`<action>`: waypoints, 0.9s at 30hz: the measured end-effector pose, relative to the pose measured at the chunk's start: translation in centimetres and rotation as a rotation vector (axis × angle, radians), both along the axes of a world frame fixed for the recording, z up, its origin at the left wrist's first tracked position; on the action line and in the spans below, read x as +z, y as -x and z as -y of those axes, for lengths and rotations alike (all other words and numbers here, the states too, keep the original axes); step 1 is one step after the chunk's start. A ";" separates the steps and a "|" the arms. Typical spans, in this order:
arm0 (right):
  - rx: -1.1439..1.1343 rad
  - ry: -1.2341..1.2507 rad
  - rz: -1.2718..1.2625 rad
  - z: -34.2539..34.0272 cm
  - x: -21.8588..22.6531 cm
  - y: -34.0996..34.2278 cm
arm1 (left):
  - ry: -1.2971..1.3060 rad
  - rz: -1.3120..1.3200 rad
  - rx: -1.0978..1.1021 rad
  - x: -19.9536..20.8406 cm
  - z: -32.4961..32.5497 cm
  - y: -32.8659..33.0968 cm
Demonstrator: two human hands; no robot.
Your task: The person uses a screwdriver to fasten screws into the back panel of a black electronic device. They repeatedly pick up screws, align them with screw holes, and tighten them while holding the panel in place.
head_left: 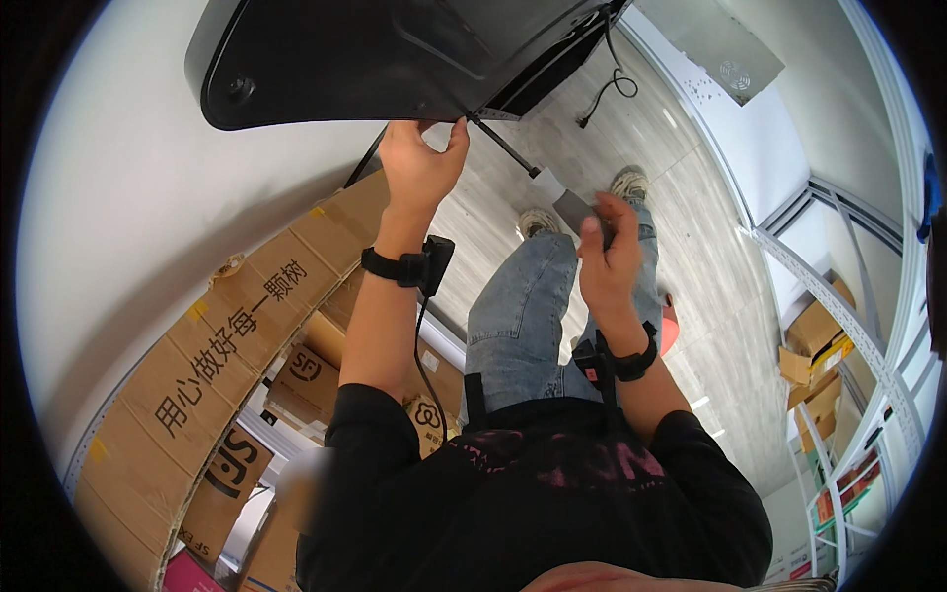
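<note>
My right hand [612, 257] is closed around the grey-and-white handle of a screwdriver [570, 207]. Its long dark shaft slants up and left, with the tip at the lower edge of a large black panel [345, 64]. Beside that tip, my left hand [424, 168] is raised to the panel's edge, thumb and fingers curled in a pinch. The fingertips are partly hidden by the edge, so what lies between them cannot be made out. A round fitting [237, 87] sits in the panel's left corner. Both wrists carry black straps.
Cardboard boxes [237, 326] stand along my left, below a white wall. A black cable with a plug [584, 120] hangs over the wood-look floor [725, 306]. White metal shelving [838, 306] with cartons [819, 335] is on the right. A metal sheet [715, 49] leans at upper right.
</note>
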State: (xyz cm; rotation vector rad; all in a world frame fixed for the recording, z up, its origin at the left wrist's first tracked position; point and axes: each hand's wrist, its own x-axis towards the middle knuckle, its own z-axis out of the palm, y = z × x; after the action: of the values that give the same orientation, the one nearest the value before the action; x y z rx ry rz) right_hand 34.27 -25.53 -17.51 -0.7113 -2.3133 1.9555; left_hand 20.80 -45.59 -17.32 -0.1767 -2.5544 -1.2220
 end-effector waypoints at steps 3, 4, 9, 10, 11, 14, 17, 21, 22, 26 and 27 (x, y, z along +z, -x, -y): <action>-0.050 -0.022 -0.191 0.0 -0.6 -0.1 | 0.003 -0.001 0.002 0.0 -0.1 0.0; -0.071 0.043 -0.191 0.0 -0.2 0.0 | 0.002 -0.004 0.002 0.0 -0.1 0.0; 0.063 0.329 0.128 -1.3 0.7 -0.1 | -0.004 -0.020 -0.008 0.1 -0.1 0.1; 0.101 0.275 0.093 -1.5 0.6 0.0 | 0.003 -0.020 -0.011 0.1 -0.1 0.1; 0.109 0.170 -0.054 -1.0 0.3 -0.1 | -0.003 -0.008 -0.006 0.3 -0.2 0.1; 0.019 0.021 -0.340 -0.7 -1.2 0.2 | -0.021 0.014 -0.002 0.5 -0.4 0.2; -0.030 0.232 -0.067 -1.1 0.6 0.5 | -0.031 0.019 0.005 0.5 -0.3 0.1; 0.137 0.340 0.234 -2.5 0.8 0.8 | -0.043 0.012 0.005 0.2 -0.2 0.1; 0.134 0.314 0.186 -2.4 0.6 0.7 | -0.048 0.004 0.002 0.2 -0.2 0.1; -0.011 -0.060 -0.277 -0.5 -1.2 -0.1 | -0.063 0.026 -0.008 0.3 -0.2 0.2; -0.006 -0.041 -0.227 -0.4 -1.0 0.0 | -0.068 0.028 -0.007 0.3 -0.2 0.2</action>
State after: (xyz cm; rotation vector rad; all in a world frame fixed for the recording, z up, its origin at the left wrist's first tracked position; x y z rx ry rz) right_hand 34.29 -25.10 -18.48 -0.4648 -2.2072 1.8705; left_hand 20.61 -45.36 -17.04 -0.1541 -2.5330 -1.3208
